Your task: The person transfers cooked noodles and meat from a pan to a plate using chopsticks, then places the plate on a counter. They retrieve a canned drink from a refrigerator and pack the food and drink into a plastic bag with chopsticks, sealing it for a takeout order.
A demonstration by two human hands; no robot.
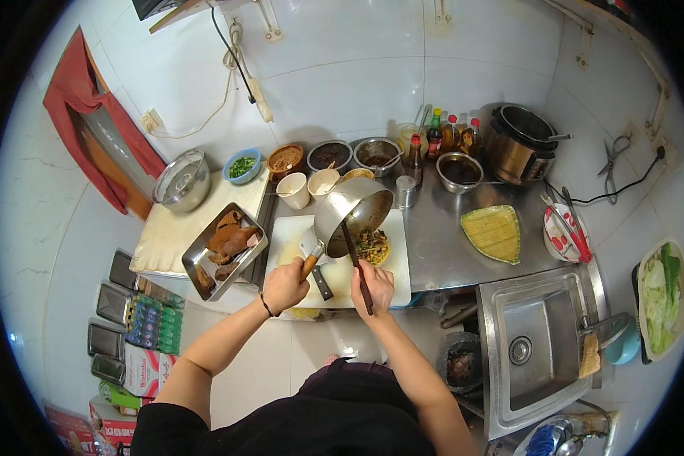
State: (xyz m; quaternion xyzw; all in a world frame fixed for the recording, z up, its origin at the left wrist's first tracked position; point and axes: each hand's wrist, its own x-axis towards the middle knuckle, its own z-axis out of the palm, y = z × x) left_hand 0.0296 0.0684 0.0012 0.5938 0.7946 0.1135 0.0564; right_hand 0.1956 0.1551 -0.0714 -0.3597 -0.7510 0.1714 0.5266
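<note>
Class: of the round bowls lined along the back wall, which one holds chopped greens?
The blue bowl at the row's left end; the others hold brown or dark contents.

We tilt a steel pan [349,209] by its wooden handle with our left hand [284,286], its mouth facing a heap of cooked food [372,245] on the white cutting board [342,281] at the worktop's [441,243] front edge. Our right hand [375,286] grips dark chopsticks [356,262] reaching into the pan. A tray of browned meat [225,247] sits left of the board

Steel pan [351,209] tilted over food pile [372,245], dark chopsticks [356,262] inside.
</note>
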